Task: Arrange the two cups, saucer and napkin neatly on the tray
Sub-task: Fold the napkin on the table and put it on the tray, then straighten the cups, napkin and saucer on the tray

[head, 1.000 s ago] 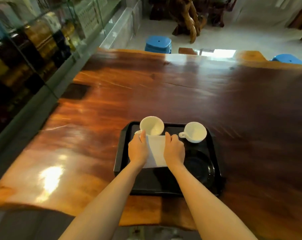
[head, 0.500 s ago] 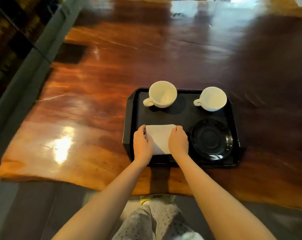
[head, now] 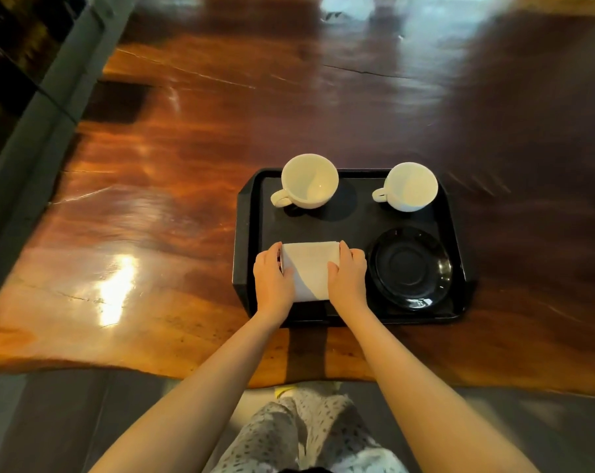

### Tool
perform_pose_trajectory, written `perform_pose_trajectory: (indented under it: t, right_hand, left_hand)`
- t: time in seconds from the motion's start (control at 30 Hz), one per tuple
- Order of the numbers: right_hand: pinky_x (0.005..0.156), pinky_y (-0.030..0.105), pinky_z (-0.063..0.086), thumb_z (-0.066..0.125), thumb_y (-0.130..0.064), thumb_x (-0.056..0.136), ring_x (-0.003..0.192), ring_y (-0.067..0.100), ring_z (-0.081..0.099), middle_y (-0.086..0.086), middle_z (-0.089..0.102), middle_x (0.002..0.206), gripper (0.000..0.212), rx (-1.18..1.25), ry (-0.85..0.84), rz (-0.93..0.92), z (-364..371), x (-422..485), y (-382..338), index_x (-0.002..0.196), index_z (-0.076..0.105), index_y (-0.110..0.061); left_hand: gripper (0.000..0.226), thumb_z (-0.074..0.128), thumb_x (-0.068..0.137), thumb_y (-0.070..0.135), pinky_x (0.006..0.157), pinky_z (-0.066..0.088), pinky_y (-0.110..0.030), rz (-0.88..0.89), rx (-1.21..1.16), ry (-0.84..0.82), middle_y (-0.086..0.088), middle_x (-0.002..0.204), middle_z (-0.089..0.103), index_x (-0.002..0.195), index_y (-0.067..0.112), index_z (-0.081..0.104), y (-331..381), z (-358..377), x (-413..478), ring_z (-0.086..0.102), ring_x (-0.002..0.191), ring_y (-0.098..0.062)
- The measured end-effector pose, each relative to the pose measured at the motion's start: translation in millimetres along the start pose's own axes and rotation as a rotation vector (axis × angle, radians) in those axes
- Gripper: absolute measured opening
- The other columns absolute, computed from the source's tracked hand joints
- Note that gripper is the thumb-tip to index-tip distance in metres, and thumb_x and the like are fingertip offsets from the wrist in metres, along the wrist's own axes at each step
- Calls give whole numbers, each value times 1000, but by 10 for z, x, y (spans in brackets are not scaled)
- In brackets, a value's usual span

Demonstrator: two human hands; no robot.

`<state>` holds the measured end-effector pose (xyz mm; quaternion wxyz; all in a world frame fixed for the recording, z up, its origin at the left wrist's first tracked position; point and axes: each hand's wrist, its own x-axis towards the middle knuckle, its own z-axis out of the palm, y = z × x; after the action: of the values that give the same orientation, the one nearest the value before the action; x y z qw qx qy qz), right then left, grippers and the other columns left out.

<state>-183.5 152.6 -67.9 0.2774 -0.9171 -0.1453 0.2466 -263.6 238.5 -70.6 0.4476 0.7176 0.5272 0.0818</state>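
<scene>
A: Since a second ago the napkin [head: 309, 268] has slid from up near the left cup to the near-left part of the tray, both hands with it. From half a second ago, little change beyond the view.

B: Hands?

A: Left hand [head: 273, 282] on the napkin's left edge, right hand [head: 347, 277] on its right edge. Both lie flattish, fingers curved over the sides, pressing or pinching the cloth. Can't tell if anything is truly gripped. Neither hand holds anything else.

B: Other items?

A: Left cup [head: 309, 180] at the far-left of the tray, handle pointing near-left. Right cup [head: 409, 186] at the far-right, handle to the left. Both upright, look empty. Black saucer [head: 410, 268] near-right, just beside the right hand, apart from both cups. All four sit inside the black tray [head: 245, 233].

B: Step?

A: I'd say squaring up the napkin; task looks nearly done. Next move probably calls for lifting both hands straight off without dragging the cloth. Maybe match the cup handles, or put a cup on the saucer if that counts as neat.

B: Surface, room?

A: Glossy reddish wood slab table [head: 153, 199], strong glare patch left of the tray, a crack line across the far part. Tray sits close to the near edge. Grey floor [head: 50, 421] below, patterned trousers [head: 306, 435] visible. Dark cabinet or shelving [head: 13, 63] far left, blurred.
</scene>
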Motion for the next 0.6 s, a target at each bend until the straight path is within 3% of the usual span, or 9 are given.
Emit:
perform_pose_trajectory:
  t: [0.33, 0.43, 0.5, 0.6]
  right_hand:
    - [89, 20, 36, 43, -16, 97, 122, 19, 41, 9, 30, 142, 54, 49, -41, -45, -50, 40, 15, 147, 22, -14]
    - [100, 27, 40, 46, -19, 96, 126, 20, 40, 9, 33, 142, 56, 78, -102, -114, -223, -11, 58, 147, 24, -13]
    - [107, 36, 39, 49, -21, 95, 129, 21, 39, 9, 36, 141, 54, 106, -65, -143, -478, -22, 153, 145, 30, -13]
    - [104, 34, 34, 47, -18, 95, 125, 26, 40, 12, 46, 135, 44, 10, 139, -133, -985, 59, 404, 138, 42, -9]
  left_hand:
    - [49, 54, 93, 9, 107, 43, -41, 62, 68, -35, -8, 139, 47, 140, 12, 41, 31, -48, 97, 47, 128, -22]
    - [50, 53, 92, 8, 109, 40, -39, 97, 89, 4, -8, 138, 45, 140, 11, 40, 119, -103, 49, 44, 130, -23]
    - [47, 53, 92, 9, 102, 46, -32, 164, 70, 48, -5, 132, 48, 138, 13, 43, 233, -131, -74, 47, 122, -19]
    - [40, 54, 92, 8, 74, 45, -12, 165, -10, -31, 6, 113, 49, 131, 15, 49, 461, 12, -380, 52, 100, -9]
